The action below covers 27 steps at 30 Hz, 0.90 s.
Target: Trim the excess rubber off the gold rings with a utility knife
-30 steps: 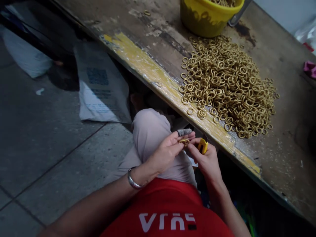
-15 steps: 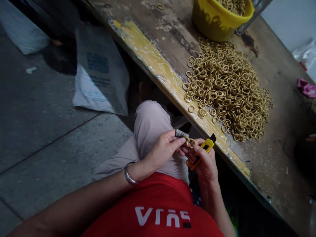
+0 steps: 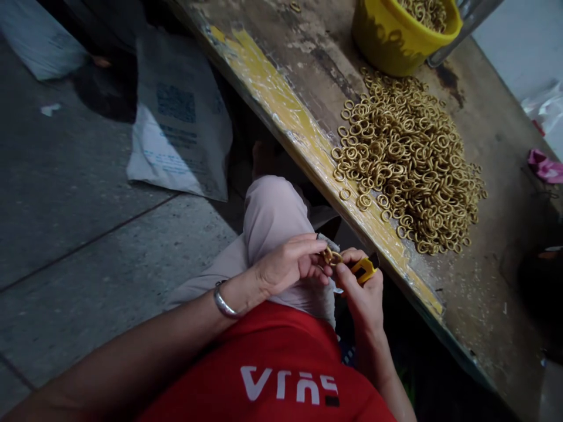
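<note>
Above my lap, my left hand (image 3: 292, 264) is closed, its fingertips pinching some small gold rings (image 3: 331, 256). My right hand (image 3: 363, 287) meets it from the right, thumb and forefinger against the same rings. A yellow and black cutter (image 3: 364, 270) is also held in the right hand, partly covered by the fingers. A grey wrap shows on a finger between the hands. On the table, to the upper right of the hands, lies a large heap of gold rings (image 3: 416, 164).
A yellow tub (image 3: 387, 44) of rings stands behind the heap on the worn table (image 3: 505, 234), whose taped edge runs diagonally beside my right hand. A printed sack (image 3: 176, 117) lies on the floor at the left. Pink cloth (image 3: 545, 166) lies at the far right.
My left hand has turned, its fingers now reaching over the rings. The rings are bunched closer together, and the cutter in my right hand is tilted flatter and more hidden. The view has shifted slightly.
</note>
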Each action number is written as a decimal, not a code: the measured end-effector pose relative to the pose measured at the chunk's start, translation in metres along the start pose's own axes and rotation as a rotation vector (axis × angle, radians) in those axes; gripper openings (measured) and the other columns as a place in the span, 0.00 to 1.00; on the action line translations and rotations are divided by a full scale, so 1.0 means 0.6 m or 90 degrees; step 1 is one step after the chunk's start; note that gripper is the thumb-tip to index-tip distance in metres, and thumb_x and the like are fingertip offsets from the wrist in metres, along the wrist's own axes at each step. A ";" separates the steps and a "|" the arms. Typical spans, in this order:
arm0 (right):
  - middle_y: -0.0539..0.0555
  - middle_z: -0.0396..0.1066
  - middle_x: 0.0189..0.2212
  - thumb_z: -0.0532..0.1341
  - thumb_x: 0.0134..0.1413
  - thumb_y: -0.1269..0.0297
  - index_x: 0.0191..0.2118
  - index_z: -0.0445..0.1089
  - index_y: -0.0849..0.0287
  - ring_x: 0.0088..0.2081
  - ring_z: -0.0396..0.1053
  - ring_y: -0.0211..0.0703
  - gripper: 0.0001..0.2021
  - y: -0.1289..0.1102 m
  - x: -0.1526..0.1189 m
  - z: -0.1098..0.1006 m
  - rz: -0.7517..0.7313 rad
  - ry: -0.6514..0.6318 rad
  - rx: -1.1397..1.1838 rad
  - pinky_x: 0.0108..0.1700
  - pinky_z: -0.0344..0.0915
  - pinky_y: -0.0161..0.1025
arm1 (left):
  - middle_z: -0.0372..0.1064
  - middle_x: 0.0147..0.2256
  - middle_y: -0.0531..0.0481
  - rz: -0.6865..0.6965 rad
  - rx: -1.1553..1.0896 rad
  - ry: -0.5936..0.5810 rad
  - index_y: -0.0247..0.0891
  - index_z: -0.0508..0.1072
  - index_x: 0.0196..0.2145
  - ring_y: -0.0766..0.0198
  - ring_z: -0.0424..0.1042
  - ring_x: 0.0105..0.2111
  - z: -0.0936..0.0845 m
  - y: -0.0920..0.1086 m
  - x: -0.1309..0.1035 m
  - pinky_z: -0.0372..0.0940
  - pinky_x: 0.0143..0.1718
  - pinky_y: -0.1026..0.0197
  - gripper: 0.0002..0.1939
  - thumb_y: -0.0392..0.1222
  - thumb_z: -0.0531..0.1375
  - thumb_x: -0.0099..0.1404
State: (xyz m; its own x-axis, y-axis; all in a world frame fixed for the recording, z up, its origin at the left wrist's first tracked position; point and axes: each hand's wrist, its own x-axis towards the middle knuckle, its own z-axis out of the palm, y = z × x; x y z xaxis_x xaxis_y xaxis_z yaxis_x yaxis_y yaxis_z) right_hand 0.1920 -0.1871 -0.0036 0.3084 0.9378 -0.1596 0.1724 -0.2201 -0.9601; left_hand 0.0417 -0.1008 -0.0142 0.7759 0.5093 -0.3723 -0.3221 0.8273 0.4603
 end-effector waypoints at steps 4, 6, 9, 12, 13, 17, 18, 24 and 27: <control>0.49 0.68 0.29 0.62 0.60 0.64 0.33 0.71 0.57 0.29 0.65 0.37 0.05 -0.011 0.005 -0.005 -0.085 -0.006 -0.071 0.32 0.62 0.35 | 0.73 0.27 0.49 -0.038 0.037 -0.014 0.33 0.72 0.32 0.66 0.74 0.26 -0.006 -0.001 -0.006 0.71 0.28 0.64 0.19 0.51 0.71 0.58; 0.49 0.68 0.29 0.61 0.61 0.65 0.34 0.72 0.56 0.29 0.66 0.37 0.04 -0.010 0.005 -0.008 -0.104 -0.007 -0.076 0.33 0.63 0.36 | 0.74 0.27 0.49 -0.054 0.045 -0.025 0.33 0.72 0.33 0.65 0.75 0.27 -0.006 -0.002 -0.008 0.72 0.29 0.65 0.19 0.49 0.73 0.56; 0.49 0.69 0.30 0.62 0.62 0.64 0.35 0.72 0.56 0.31 0.67 0.38 0.04 -0.006 0.005 -0.013 -0.111 0.006 -0.086 0.33 0.64 0.36 | 0.76 0.32 0.47 -0.079 0.032 -0.059 0.33 0.72 0.35 0.64 0.77 0.29 -0.003 -0.001 -0.011 0.73 0.31 0.63 0.19 0.46 0.74 0.55; 0.50 0.69 0.31 0.62 0.63 0.63 0.36 0.73 0.56 0.31 0.67 0.39 0.05 -0.005 0.005 -0.015 -0.126 0.006 -0.107 0.34 0.64 0.36 | 0.76 0.32 0.47 -0.086 0.035 -0.068 0.33 0.72 0.35 0.65 0.77 0.29 -0.001 0.001 -0.013 0.72 0.31 0.64 0.18 0.45 0.73 0.56; 0.50 0.70 0.31 0.62 0.63 0.62 0.35 0.73 0.56 0.32 0.67 0.39 0.06 -0.005 0.005 -0.015 -0.136 0.004 -0.115 0.34 0.64 0.37 | 0.76 0.32 0.48 -0.081 0.038 -0.063 0.33 0.72 0.34 0.66 0.76 0.29 0.000 0.000 -0.014 0.72 0.31 0.64 0.17 0.45 0.73 0.56; 0.51 0.70 0.31 0.61 0.64 0.62 0.37 0.73 0.55 0.33 0.69 0.40 0.06 -0.011 0.002 -0.013 -0.169 -0.001 -0.155 0.36 0.65 0.38 | 0.74 0.27 0.50 -0.049 0.079 -0.040 0.33 0.73 0.33 0.68 0.73 0.26 0.003 -0.006 -0.018 0.69 0.30 0.65 0.16 0.47 0.72 0.57; 0.51 0.71 0.32 0.60 0.64 0.62 0.38 0.73 0.55 0.33 0.69 0.40 0.06 -0.012 0.001 -0.013 -0.174 0.000 -0.170 0.37 0.66 0.38 | 0.73 0.26 0.50 -0.031 0.104 -0.030 0.33 0.73 0.33 0.68 0.73 0.25 0.005 -0.007 -0.018 0.68 0.30 0.65 0.16 0.47 0.71 0.58; 0.53 0.72 0.34 0.57 0.65 0.69 0.45 0.73 0.56 0.34 0.71 0.41 0.08 -0.017 -0.005 -0.017 -0.259 0.005 -0.373 0.37 0.65 0.38 | 0.71 0.24 0.53 0.102 0.255 0.034 0.34 0.71 0.31 0.67 0.71 0.26 0.015 -0.005 -0.020 0.67 0.31 0.64 0.14 0.47 0.68 0.60; 0.54 0.72 0.33 0.55 0.64 0.72 0.45 0.72 0.57 0.32 0.70 0.41 0.10 -0.013 -0.007 -0.017 -0.266 -0.006 -0.475 0.35 0.64 0.37 | 0.70 0.25 0.54 0.118 0.287 0.038 0.35 0.70 0.31 0.67 0.70 0.26 0.018 -0.004 -0.021 0.68 0.31 0.64 0.13 0.47 0.67 0.61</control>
State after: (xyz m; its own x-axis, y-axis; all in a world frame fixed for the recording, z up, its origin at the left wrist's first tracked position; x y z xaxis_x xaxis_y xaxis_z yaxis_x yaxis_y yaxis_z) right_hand 0.1990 -0.1919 0.0072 0.0757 0.9828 0.1683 0.8423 0.0273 -0.5384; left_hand 0.0387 -0.1116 -0.0019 0.6913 0.6617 -0.2902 -0.1747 0.5428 0.8215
